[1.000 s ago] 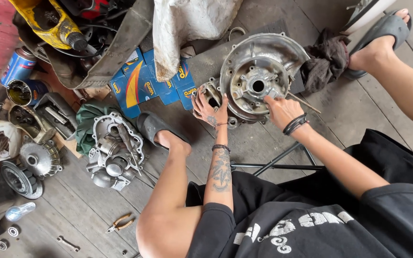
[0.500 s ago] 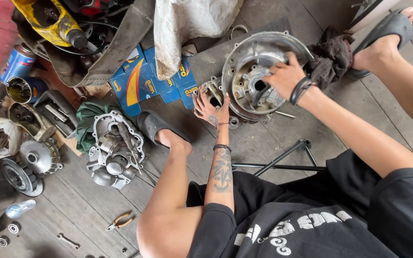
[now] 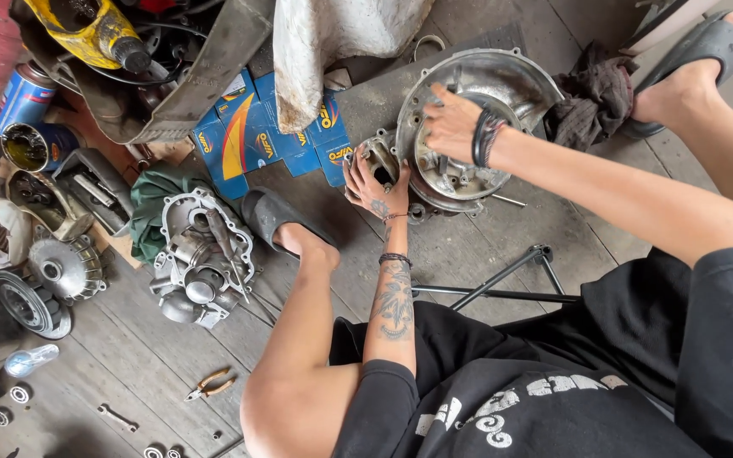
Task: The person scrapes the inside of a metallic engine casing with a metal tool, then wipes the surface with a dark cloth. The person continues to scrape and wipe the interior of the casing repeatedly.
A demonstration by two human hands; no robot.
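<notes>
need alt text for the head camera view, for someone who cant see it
Seen from above, a seated person's right hand reaches into a round metal engine casing on a wooden floor, while the left hand steadies its edge. To the left lie another engine cover, blue boxes, pliers and scattered parts; a dark rag sits to the right.
</notes>
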